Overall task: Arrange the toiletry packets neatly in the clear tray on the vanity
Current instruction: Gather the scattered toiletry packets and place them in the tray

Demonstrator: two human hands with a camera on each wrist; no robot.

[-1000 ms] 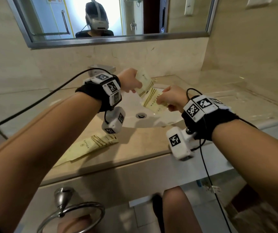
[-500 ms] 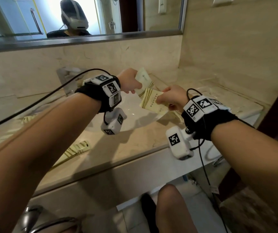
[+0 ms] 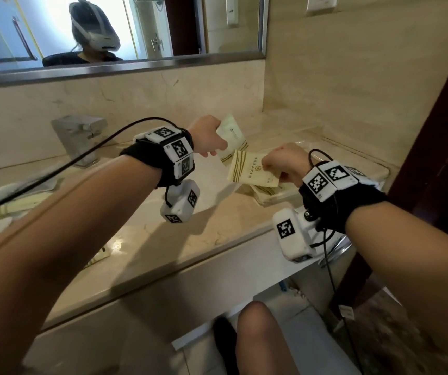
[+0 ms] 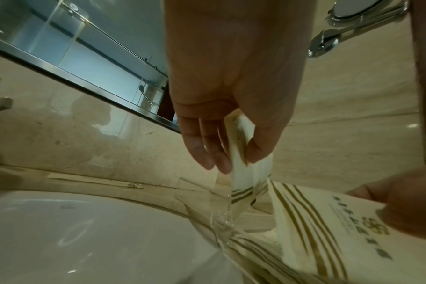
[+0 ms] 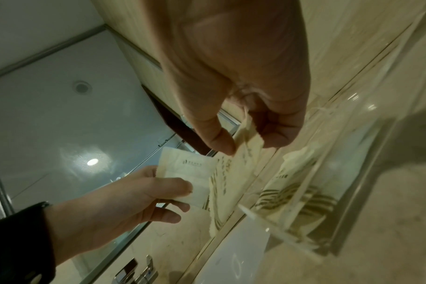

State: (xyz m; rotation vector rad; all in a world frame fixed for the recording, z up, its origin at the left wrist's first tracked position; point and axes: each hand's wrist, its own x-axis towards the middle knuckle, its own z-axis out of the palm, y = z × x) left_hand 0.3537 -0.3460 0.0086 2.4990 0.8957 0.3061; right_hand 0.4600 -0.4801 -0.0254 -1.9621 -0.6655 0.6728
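Each hand holds one cream toiletry packet with gold stripes above the vanity's right end. My left hand pinches a narrow packet upright between thumb and fingers. My right hand pinches a wider packet by its edge, thumb and forefinger closed on it. The two packets overlap slightly. Just below them lies the clear tray, its near wall showing in the right wrist view, with striped packets lying inside.
More cream packets lie on the counter at far left and one under my left forearm. A chrome faucet stands behind the white basin. A wall closes the right side; the counter edge runs below my wrists.
The view has swung right, bringing the tray and the right wall into sight. Both hands keep their packets and have carried them from over the basin toward the tray.
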